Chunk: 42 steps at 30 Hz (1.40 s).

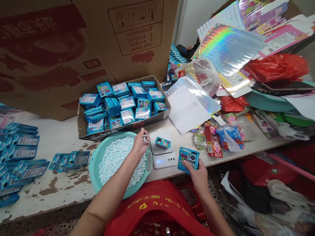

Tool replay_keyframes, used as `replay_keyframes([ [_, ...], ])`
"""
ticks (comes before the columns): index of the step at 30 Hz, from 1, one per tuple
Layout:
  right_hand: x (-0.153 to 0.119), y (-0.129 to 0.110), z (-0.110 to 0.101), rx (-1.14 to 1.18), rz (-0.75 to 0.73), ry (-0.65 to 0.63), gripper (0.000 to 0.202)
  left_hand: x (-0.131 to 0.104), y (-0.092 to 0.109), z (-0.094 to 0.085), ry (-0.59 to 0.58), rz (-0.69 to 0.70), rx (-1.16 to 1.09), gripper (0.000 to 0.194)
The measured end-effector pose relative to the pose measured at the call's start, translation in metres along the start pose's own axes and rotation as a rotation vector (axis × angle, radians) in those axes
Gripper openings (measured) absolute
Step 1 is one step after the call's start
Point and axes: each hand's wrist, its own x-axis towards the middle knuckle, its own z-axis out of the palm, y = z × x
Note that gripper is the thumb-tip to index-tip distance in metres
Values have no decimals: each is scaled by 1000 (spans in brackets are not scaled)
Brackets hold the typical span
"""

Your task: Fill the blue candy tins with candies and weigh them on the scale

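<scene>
My left hand (pixel 140 141) is closed around some small pale candies (pixel 146 137), above the right part of a turquoise basin (pixel 94 167) full of such candies. My right hand (pixel 197 172) grips a blue candy packet (pixel 188 159) to the right of the scale, printed side up. Between the hands, a white digital scale (pixel 163 160) carries a small blue tin (pixel 162 143) on its plate. Behind the basin, a cardboard tray (pixel 128 128) is heaped with blue packets (pixel 127 102).
Blue packets stand in stacks (pixel 23 150) at the left, with a smaller group (pixel 80 158) beside the basin. A large carton (pixel 86 49) rises behind the tray. White paper (pixel 188 109), shiny envelopes (pixel 227 46) and a red bag (pixel 278 67) crowd the right.
</scene>
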Motion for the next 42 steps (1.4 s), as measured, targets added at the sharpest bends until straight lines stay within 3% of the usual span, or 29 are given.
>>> replay_keyframes([
  [4, 3, -1, 2, 11, -7, -15, 47, -14, 8, -22, -19, -37, 237, 27],
  [8, 3, 0, 6, 35, 2, -26, 47, -16, 1, -28, -111, -45, 482, 27],
  [11, 2, 1, 6, 48, 13, -27, 48, -14, -5, -24, -156, 95, 690, 22],
  [15, -1, 0, 2, 45, 23, -22, 48, -16, -9, -13, -247, 367, 1172, 12],
  [19, -4, 3, -4, 67, 42, -21, 49, -17, -12, -1, -254, 431, 1515, 12],
  [28, -5, 9, -3, 111, 41, -31, 48, 3, -6, 17, -339, 485, 1705, 15],
  [35, -9, 7, 0, 137, 38, -35, 48, 1, -5, 23, -478, 520, 1889, 21],
  [42, -9, 7, -2, 146, 48, -25, 46, 1, -2, 25, -542, 524, 1955, 24],
])
